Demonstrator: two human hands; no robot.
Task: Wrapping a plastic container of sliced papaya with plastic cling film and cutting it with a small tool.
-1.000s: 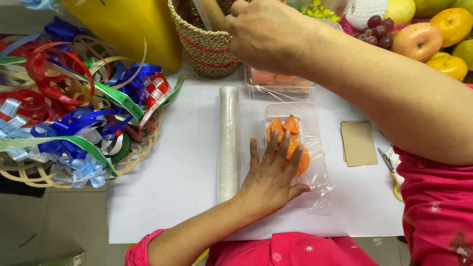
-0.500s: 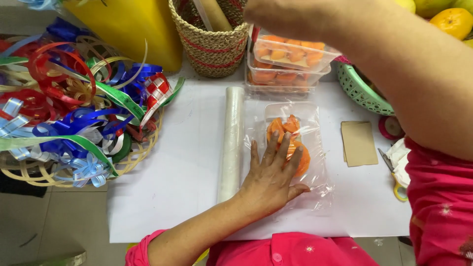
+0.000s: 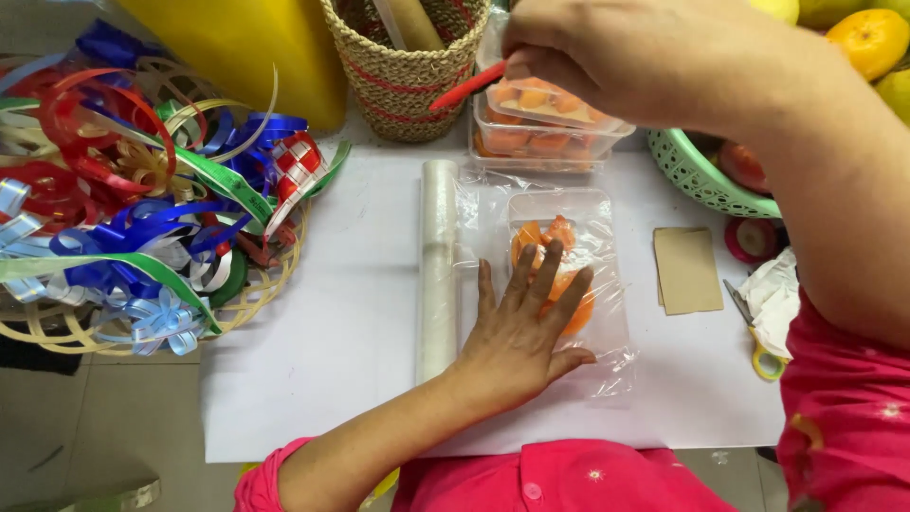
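The left hand (image 3: 517, 341) is pressing flat, fingers spread, on the wrapped tray (image 3: 569, 275). The right hand (image 3: 616, 57) is pinching a red cutter (image 3: 469, 85) over stacked boxes (image 3: 540, 128).

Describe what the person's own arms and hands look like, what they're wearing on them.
Both hands are bare: no gloves, and no rings or watch show on the left hand or the right hand. The forearms are uncovered. A bright pink sleeve ends near the left elbow; the pink fabric by the right arm carries small pale star-like motifs.
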